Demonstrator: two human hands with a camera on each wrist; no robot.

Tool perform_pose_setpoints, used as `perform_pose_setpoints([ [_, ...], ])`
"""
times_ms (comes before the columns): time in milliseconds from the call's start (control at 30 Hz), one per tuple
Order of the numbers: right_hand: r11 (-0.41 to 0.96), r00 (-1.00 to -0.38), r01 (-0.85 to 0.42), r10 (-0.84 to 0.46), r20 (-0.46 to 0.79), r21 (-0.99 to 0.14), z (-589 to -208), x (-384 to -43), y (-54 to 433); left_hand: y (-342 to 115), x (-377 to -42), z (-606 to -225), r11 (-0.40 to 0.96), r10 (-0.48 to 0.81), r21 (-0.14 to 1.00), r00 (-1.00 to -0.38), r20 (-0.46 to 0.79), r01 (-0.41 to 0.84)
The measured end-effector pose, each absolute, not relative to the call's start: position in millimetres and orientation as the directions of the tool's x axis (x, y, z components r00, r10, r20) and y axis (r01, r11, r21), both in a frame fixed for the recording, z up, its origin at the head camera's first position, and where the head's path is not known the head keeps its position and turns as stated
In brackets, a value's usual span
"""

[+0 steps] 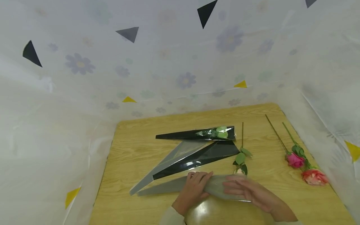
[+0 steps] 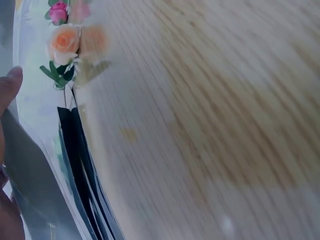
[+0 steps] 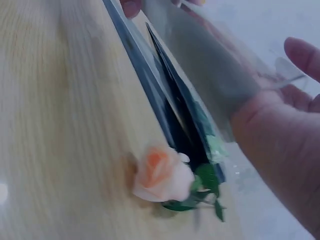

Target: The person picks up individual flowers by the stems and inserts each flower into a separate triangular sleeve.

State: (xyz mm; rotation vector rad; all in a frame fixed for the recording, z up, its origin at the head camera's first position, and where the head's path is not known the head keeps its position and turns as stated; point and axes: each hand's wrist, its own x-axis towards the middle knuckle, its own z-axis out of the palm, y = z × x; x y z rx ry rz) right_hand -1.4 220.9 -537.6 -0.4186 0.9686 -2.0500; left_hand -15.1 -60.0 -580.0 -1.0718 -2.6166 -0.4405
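A grey translucent flower sleeve (image 1: 166, 186), narrow at the left and wide at the right, is held above the front of the table. My left hand (image 1: 194, 186) grips it around the middle. At the wide end, my right hand (image 1: 256, 193) has its fingers fairly straight against the plastic; whether they are inside the mouth I cannot tell. The right wrist view shows that thumb apart from the fingers. Just beyond the right hand lies a pale peach rose (image 3: 162, 175) with green leaves, its stem pointing away.
Behind lie a black sleeve (image 1: 194, 159), another grey sleeve (image 1: 163, 170) and a black sleeve (image 1: 180, 135) containing a pale green-white rose (image 1: 222, 132). At the right are a magenta rose (image 1: 295, 160) and a coral flower (image 1: 315, 177). Pale sheeting (image 1: 168, 62) surrounds the wooden table (image 1: 135, 134).
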Motion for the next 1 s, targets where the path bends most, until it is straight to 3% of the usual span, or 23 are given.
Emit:
perform_pose_setpoints([
  [200,-0.173,-0.696,0.385,-0.699,-0.162,-0.906,-519,-3,224,-69,-19,-580,0.706,0.575,0.207,-0.719,0.391,0.677],
  [367,-0.036,-0.789,0.293,-0.574,-0.221,-0.955,-510,-3,222,-74,-22,-581,0.713,0.548,0.249,-0.742,0.386,0.655],
  [633,0.005,-0.963,0.142,-0.231,-0.14,-0.99,-509,-1,225,-82,-25,-584,0.714,0.52,0.285,-0.757,0.395,0.639],
  [800,0.117,-0.978,0.198,-0.039,-0.204,-0.973,-515,-2,231,-86,-27,-585,0.715,0.504,0.295,-0.76,0.412,0.634],
  [1000,0.327,-0.972,0.233,0.094,-0.214,-0.916,-532,-8,238,-89,-26,-584,0.722,0.491,0.321,-0.78,0.387,0.613],
])
